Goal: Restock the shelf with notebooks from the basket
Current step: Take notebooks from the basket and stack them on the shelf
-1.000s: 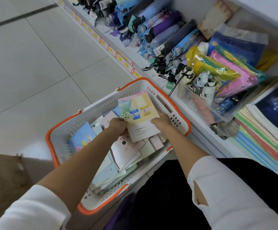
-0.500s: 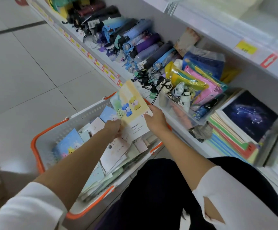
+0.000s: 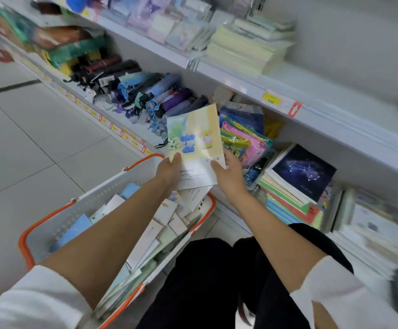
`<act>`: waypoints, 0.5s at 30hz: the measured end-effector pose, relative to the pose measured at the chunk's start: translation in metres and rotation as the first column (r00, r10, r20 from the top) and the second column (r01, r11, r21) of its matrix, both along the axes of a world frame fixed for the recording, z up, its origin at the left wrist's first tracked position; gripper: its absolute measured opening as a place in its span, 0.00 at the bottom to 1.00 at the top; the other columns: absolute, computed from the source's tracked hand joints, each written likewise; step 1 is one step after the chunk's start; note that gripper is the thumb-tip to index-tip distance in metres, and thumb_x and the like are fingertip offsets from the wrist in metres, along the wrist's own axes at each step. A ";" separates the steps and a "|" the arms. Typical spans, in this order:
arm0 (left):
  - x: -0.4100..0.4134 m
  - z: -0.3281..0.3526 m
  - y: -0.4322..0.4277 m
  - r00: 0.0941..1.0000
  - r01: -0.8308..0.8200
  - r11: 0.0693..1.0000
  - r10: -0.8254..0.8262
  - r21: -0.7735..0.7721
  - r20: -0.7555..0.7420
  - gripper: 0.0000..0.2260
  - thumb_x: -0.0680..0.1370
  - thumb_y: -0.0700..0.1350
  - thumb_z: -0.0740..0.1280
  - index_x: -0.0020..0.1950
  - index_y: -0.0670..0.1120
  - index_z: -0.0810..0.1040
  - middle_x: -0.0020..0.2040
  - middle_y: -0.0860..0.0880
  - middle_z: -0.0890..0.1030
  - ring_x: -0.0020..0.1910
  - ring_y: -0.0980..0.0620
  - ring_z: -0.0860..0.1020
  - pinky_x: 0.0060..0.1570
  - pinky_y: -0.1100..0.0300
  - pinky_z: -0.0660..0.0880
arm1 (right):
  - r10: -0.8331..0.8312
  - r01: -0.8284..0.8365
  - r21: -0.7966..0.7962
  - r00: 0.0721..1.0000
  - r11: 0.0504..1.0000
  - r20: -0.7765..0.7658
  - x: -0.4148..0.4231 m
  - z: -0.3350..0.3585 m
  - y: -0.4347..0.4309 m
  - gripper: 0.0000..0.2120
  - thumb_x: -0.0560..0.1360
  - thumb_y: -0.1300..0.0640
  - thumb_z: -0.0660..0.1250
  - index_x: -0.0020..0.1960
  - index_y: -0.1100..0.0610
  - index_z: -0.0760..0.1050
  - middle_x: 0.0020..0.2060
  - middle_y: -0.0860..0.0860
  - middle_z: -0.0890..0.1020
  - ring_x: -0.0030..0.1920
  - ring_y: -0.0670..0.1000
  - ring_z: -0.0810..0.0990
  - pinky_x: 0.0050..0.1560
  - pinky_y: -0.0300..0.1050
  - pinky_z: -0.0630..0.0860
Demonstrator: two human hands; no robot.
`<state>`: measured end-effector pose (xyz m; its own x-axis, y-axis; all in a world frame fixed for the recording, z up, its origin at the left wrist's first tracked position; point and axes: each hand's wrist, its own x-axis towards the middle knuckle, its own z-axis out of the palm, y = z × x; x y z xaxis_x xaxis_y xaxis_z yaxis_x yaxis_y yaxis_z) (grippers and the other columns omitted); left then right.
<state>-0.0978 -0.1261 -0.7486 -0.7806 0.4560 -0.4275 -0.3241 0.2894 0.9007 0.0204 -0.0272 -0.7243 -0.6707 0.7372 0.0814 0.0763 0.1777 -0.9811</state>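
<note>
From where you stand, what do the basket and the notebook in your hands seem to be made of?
The basket looks like moulded plastic: matte white walls pierced with rows of small slots, and a smooth orange rim. The notebook is probably paper with a thin card cover. The finish seems glossy, since a pale glare lies across the printed picture.

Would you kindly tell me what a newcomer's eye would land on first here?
First, the pastel cartoon notebook held at centre between the left hand and right hand, over the far end of the orange-rimmed basket of notebooks. Then the dark constellation notebook topping a colourful stack on the lower shelf at right, and the folded umbrellas further left along it.
</note>
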 end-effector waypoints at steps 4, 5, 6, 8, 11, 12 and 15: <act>0.015 0.020 0.010 0.948 0.096 0.994 -0.106 0.049 0.300 0.35 0.77 0.67 0.57 0.74 0.44 0.63 0.69 0.45 0.71 0.67 0.39 0.70 0.63 0.38 0.69 | 0.030 -0.024 0.107 0.998 0.994 -0.055 0.021 0.028 0.000 0.15 0.78 0.66 0.63 0.59 0.50 0.75 0.52 0.41 0.80 0.51 0.34 0.77 0.47 0.27 0.73; 0.019 0.025 0.012 0.939 0.103 0.989 -0.132 0.105 0.316 0.34 0.77 0.66 0.59 0.73 0.43 0.65 0.67 0.43 0.74 0.63 0.39 0.74 0.61 0.38 0.72 | 0.031 -0.023 0.148 0.998 0.989 -0.053 0.027 0.035 0.003 0.15 0.78 0.65 0.62 0.61 0.51 0.75 0.53 0.40 0.80 0.51 0.33 0.77 0.48 0.27 0.73; 0.023 0.030 0.015 0.947 0.098 0.984 -0.138 0.151 0.289 0.32 0.77 0.64 0.61 0.71 0.41 0.66 0.65 0.42 0.75 0.60 0.40 0.76 0.59 0.41 0.74 | 0.031 -0.022 0.193 0.999 0.981 -0.043 0.034 0.043 0.008 0.16 0.78 0.65 0.62 0.63 0.53 0.75 0.54 0.41 0.80 0.52 0.32 0.76 0.49 0.26 0.72; 0.029 0.038 0.022 0.975 0.056 0.974 -0.100 0.218 0.197 0.30 0.78 0.55 0.66 0.71 0.37 0.66 0.65 0.41 0.76 0.58 0.42 0.78 0.56 0.46 0.77 | 0.039 -0.038 0.266 0.999 0.963 0.002 0.048 0.058 0.020 0.18 0.79 0.65 0.61 0.67 0.56 0.73 0.59 0.45 0.79 0.57 0.37 0.76 0.52 0.30 0.73; 0.044 0.062 0.042 0.992 0.060 0.939 -0.095 0.338 0.087 0.24 0.79 0.42 0.67 0.73 0.41 0.63 0.66 0.41 0.75 0.60 0.42 0.77 0.58 0.44 0.75 | 0.030 -0.054 0.329 0.997 0.943 0.076 0.076 0.081 0.041 0.21 0.79 0.64 0.61 0.70 0.53 0.71 0.63 0.47 0.78 0.62 0.47 0.76 0.58 0.43 0.75; 0.050 0.073 0.051 0.994 0.078 0.926 -0.099 0.368 0.039 0.21 0.79 0.38 0.65 0.71 0.43 0.65 0.66 0.42 0.76 0.59 0.43 0.77 0.58 0.44 0.75 | 0.023 -0.057 0.357 0.995 0.932 0.099 0.086 0.088 0.047 0.21 0.79 0.63 0.61 0.70 0.51 0.70 0.62 0.46 0.79 0.61 0.48 0.76 0.59 0.45 0.74; 0.073 0.109 0.077 0.988 0.151 0.894 -0.122 0.423 -0.095 0.19 0.80 0.33 0.59 0.69 0.47 0.64 0.63 0.45 0.75 0.59 0.43 0.77 0.59 0.44 0.75 | -0.026 -0.032 0.415 0.991 0.909 0.133 0.116 0.106 0.067 0.21 0.80 0.62 0.61 0.71 0.50 0.69 0.61 0.45 0.79 0.60 0.47 0.77 0.58 0.43 0.73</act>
